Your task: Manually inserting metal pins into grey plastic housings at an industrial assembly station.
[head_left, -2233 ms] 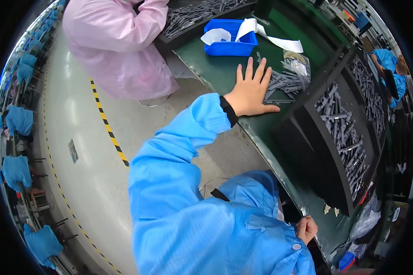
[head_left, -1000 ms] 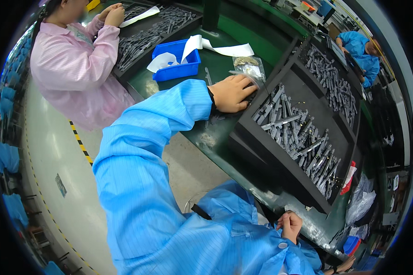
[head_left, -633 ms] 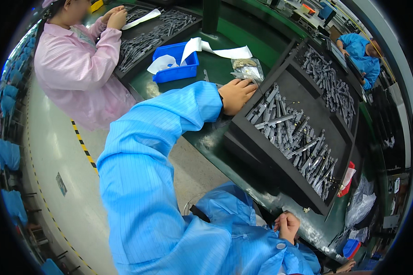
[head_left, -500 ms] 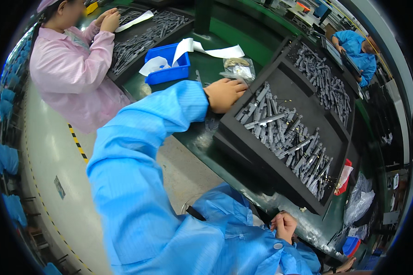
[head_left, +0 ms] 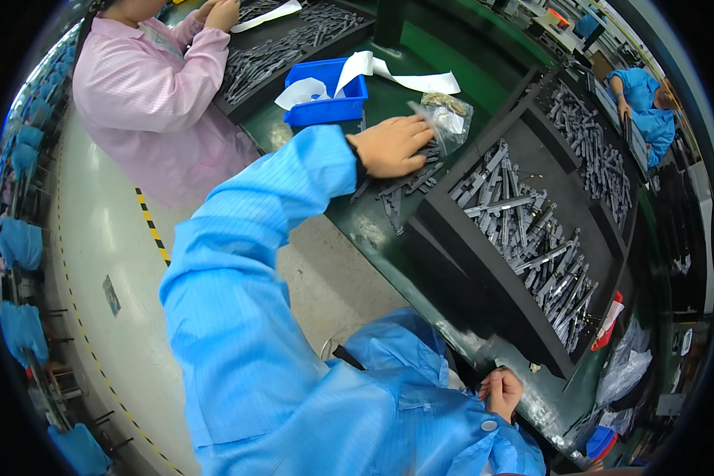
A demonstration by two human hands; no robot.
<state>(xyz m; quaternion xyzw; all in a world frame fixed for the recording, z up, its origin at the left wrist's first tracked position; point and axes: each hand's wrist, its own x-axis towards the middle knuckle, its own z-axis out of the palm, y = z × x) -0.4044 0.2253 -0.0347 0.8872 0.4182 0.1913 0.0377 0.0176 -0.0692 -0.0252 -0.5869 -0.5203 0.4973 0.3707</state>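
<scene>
My left hand [head_left: 393, 146] reaches out palm down, fingers stretched, over a small pile of dark grey slender parts [head_left: 414, 181] on the green table. Its fingertips come up against a clear plastic bag [head_left: 452, 120] with brass-coloured pieces and a white label inside; whether they press on it I cannot tell. To the right of the pile stands a black tray [head_left: 468, 262] heaped with grey strip-like parts [head_left: 523, 230], some with shiny metal bits. Close to my body, my right hand [head_left: 501, 393] is closed with curled fingers; what it holds, if anything, is hidden.
A blue bin [head_left: 325, 109] with white paper strip [head_left: 412, 82] stands beyond my left hand. A person in pink [head_left: 151, 103] works at another parts tray [head_left: 293, 47]. Farther right are a second heap of parts [head_left: 587, 147], a person in blue [head_left: 642, 103] and crumpled plastic [head_left: 627, 365].
The view has shifted, so the scene sits farther right. My left hand has drawn away from the tray's side, and the loose parts beneath it now show. My right hand stays closed.
</scene>
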